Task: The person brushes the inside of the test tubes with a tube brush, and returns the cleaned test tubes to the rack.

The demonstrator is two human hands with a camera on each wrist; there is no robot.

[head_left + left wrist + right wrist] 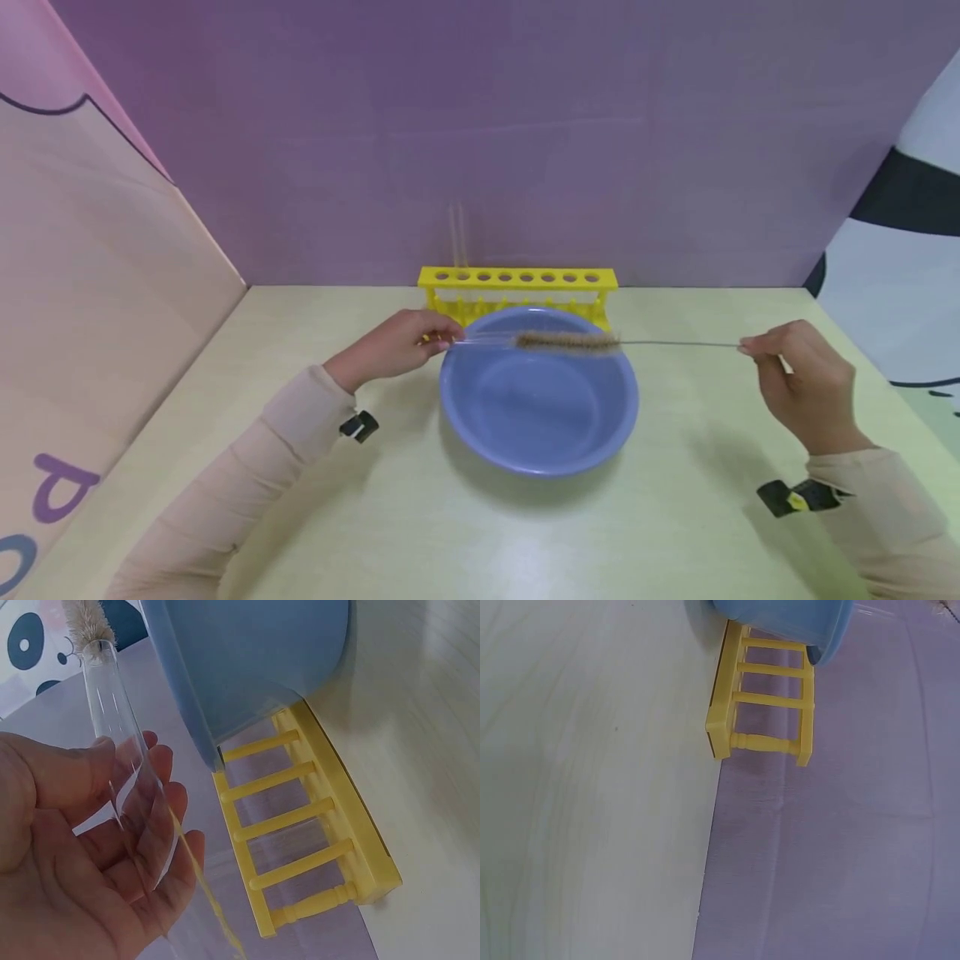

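Over the blue basin (540, 462), my left hand (408, 340) holds a clear test tube (483, 339) lying roughly level. In the left wrist view, the thumb and fingers of that hand (82, 817) curl round the tube (112, 697). A test tube brush (566, 342) with tan bristles lines up with the tube; its bristle tip (91, 630) is at the tube's mouth, seemingly just inside. On the right, my right hand (806, 383) pinches the end of the brush's thin wire handle (682, 342). The right wrist view does not show that hand.
Behind the basin stands a yellow test tube rack (517, 278) with a row of holes. Another clear tube (458, 237) rises from its left part. A purple backdrop (525, 150) closes off the back of the pale table (360, 517).
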